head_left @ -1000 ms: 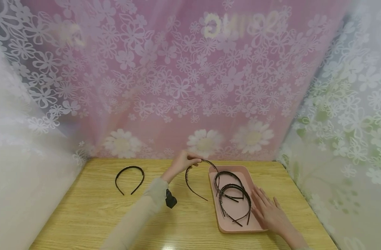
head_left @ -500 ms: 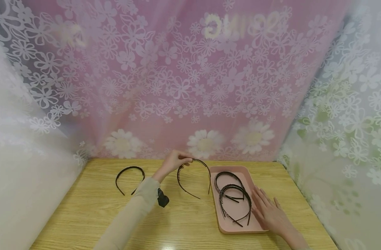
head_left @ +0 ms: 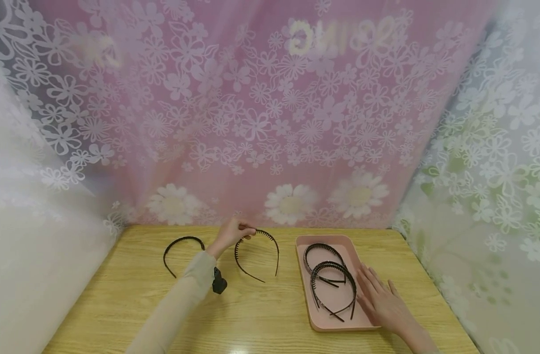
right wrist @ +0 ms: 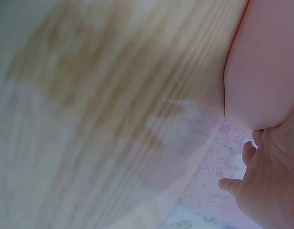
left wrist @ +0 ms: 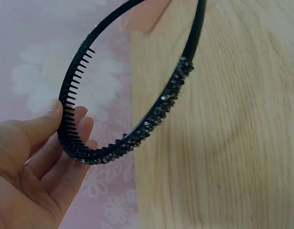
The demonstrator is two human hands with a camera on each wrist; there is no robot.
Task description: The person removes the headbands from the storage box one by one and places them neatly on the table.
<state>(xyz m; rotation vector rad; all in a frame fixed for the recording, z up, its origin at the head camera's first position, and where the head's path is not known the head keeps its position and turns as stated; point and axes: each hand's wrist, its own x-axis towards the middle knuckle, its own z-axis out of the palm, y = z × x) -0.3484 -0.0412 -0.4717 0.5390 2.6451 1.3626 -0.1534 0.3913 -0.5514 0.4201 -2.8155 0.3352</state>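
Note:
My left hand (head_left: 229, 234) pinches the top of a black toothed headband (head_left: 256, 255), held above the wooden table (head_left: 128, 300) between a lone headband and the tray. The left wrist view shows thumb and fingers (left wrist: 66, 143) gripping that headband (left wrist: 137, 129) at its studded, combed arch. My right hand (head_left: 382, 299) lies flat with straight fingers on the right rim of a pink tray (head_left: 327, 322). Two black headbands (head_left: 332, 282) rest in the tray. In the right wrist view the hand (right wrist: 268, 186) is at the tray's (right wrist: 266, 62) edge.
Another black headband (head_left: 183, 253) lies on the table at the left. Floral curtains (head_left: 270, 123) close the table in at the back and on both sides. Bare wood runs along the front between my arms.
My left hand has carried the toothed headband leftward, away from the tray's left rim toward the table's middle. The right hand has stayed on the tray.

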